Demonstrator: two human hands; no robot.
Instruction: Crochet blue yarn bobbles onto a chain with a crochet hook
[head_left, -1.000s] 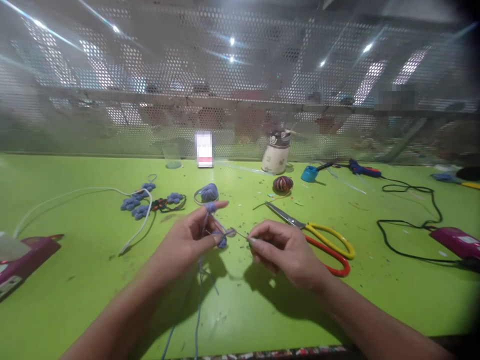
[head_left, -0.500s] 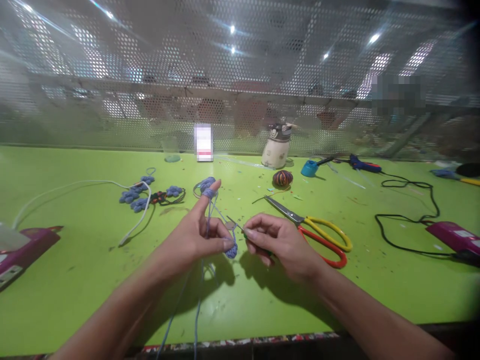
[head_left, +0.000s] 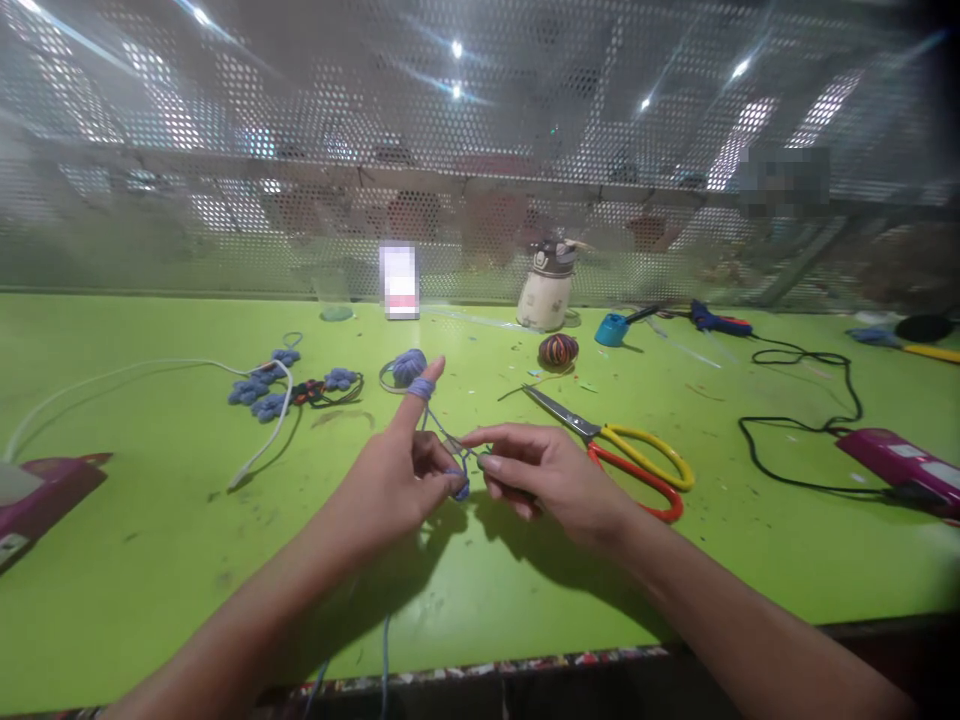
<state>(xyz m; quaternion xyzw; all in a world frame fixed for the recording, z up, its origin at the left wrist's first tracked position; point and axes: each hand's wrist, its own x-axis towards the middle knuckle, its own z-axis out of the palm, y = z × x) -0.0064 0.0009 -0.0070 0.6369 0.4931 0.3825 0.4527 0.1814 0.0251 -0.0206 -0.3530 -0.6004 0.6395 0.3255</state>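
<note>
- Our left hand (head_left: pixel 397 475) has its grip pinched, thumb against fingers, on a small lilac yarn piece (head_left: pixel 462 489), which sits between our two hands, above the green tabletop (head_left: pixel 150 570).
- Lilac strand (head_left: pixel 421 389) is wound around our raised left index finger and runs down toward that piece.
- Our right hand (head_left: pixel 544 475) has its grip closed around a thin hook (head_left: pixel 486 455), its forefinger stretched toward the strand; the hook's tip is too small to make out.
- Just beyond our left fingertip we have a lilac yarn ball (head_left: pixel 409 367).
- Beyond our right hand lie the scissors (head_left: pixel 596 430), blades together, one handle yellow and one red; a multicoloured yarn ball (head_left: pixel 559 351) is farther back.
- To our left we see blue-violet yarn flowers (head_left: pixel 259 388), with a white cable (head_left: pixel 161 362) passing across them.
- Near the back stand a lit screen (head_left: pixel 400 283) and a pale bottle (head_left: pixel 545 298).
</note>
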